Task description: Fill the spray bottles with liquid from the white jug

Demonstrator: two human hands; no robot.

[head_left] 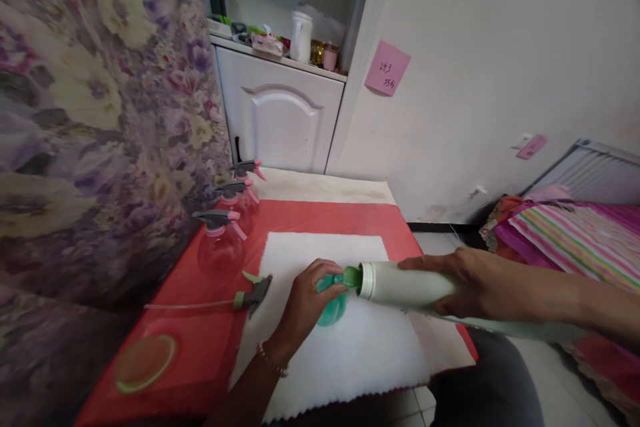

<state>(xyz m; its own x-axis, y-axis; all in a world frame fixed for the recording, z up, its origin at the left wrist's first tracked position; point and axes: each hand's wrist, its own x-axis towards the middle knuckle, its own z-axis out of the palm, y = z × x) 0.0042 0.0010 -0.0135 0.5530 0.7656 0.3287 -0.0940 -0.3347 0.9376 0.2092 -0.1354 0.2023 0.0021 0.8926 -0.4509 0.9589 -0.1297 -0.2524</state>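
Over the white cloth (360, 360), my left hand (313, 290) has its fingers wrapped round the neck of a green transparent bottle (333, 310). My right hand (467, 283) grips a long pale green bottle (400, 285), tilted nearly flat. Its threaded mouth faces the green bottle's neck, and green liquid (353, 277) shows between the two. A grey and green spray head (253, 297) with a clear tube lies left of my left hand, partly on the cloth.
Three clear spray bottles (220, 247) with grey and pink heads stand on the red table cover (325, 213) at the left. A round lid (145, 363) lies near the front left. Floral curtain (100, 113) borders the left side.
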